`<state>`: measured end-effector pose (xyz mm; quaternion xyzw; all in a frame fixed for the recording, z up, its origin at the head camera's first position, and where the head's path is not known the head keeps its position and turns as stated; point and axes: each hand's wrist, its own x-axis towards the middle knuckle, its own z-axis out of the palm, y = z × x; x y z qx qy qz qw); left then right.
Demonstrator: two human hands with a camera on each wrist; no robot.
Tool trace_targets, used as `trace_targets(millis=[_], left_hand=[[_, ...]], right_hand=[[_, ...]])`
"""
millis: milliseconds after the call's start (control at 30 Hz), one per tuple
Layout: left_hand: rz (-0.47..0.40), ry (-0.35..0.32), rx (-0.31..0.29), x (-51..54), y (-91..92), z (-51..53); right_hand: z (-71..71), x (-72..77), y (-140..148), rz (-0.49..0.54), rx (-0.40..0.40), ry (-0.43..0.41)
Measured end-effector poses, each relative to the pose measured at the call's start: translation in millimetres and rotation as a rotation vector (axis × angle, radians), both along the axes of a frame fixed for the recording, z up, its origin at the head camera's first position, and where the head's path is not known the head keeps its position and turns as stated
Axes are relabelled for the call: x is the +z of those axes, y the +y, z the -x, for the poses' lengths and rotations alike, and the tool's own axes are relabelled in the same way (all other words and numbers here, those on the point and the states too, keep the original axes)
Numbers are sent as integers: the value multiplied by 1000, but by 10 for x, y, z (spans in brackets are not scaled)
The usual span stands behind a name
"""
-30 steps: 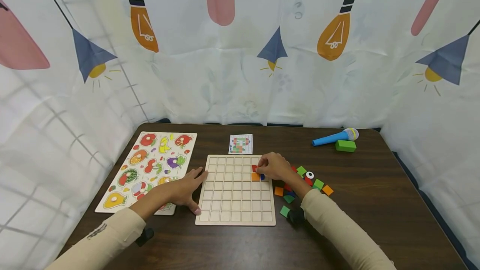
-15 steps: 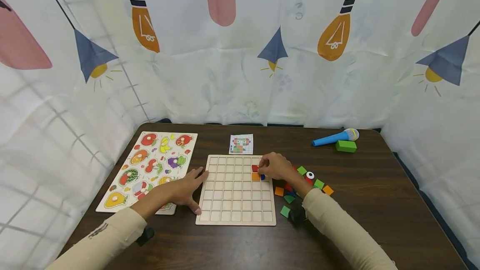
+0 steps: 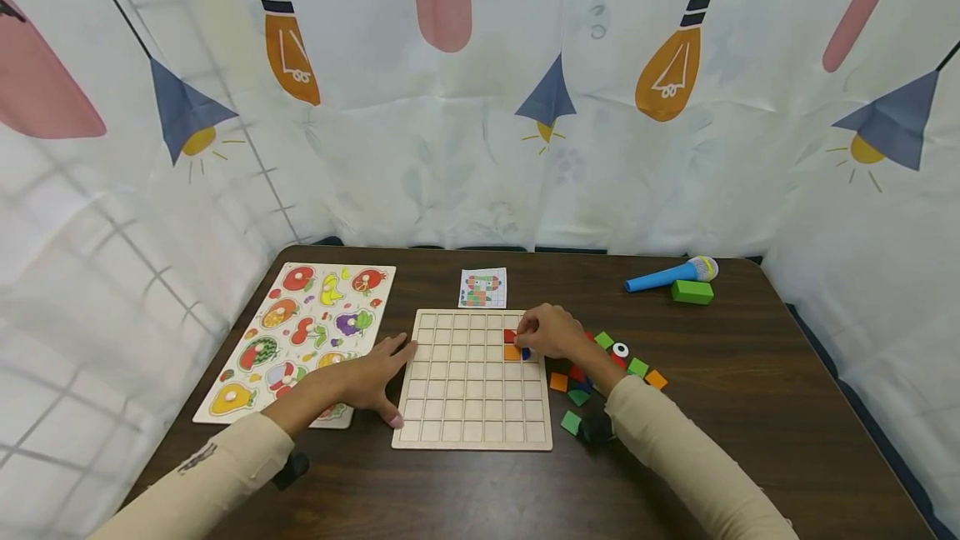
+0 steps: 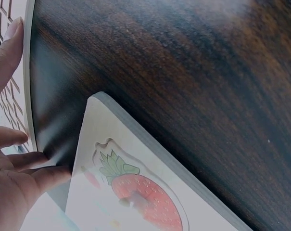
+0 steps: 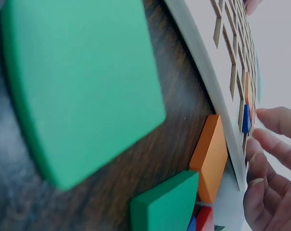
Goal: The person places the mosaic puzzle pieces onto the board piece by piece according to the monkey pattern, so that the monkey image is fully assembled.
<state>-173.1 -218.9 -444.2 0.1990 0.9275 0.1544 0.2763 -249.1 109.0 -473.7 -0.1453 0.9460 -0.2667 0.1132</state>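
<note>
Dark wooden table [image 3: 750, 398], white lamp-printed curtain [image 3: 465, 173]

Place: screened-off tabletop workspace | lamp-print fabric sheets [image 3: 480, 190] on three sides | dark wood-grain table [image 3: 750, 394]

Dark wood-grain table [image 3: 742, 390], rounded far corners.
On it: pale grid board [image 3: 463, 390] near centre; fruit puzzle board [image 3: 306, 357] to its left, set askew; small picture card [image 3: 483, 288] just beyond the grid board's far edge; loose coloured pieces [image 3: 637, 368] (red, green, orange, blue) scattered right of the grid board; far right, blue toy microphone [image 3: 660, 277] and green block [image 3: 692, 292] close together, contact unclear.
</note>
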Motion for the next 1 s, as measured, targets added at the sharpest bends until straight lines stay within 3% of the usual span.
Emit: trace_targets(millis=[233, 467, 767, 1000], left_hand=[[-2, 2, -1, -27, -3, 13], [-7, 12, 5, -24, -12, 8], [-1, 14, 3, -30, -16, 12], [3, 10, 9, -29, -15, 10]], right_hand=[[-17, -13, 144, 106, 71, 25], [6, -25, 473, 246, 155, 91], [-2, 53, 932, 252, 102, 91], [-24, 8, 1238, 206, 74, 88]])
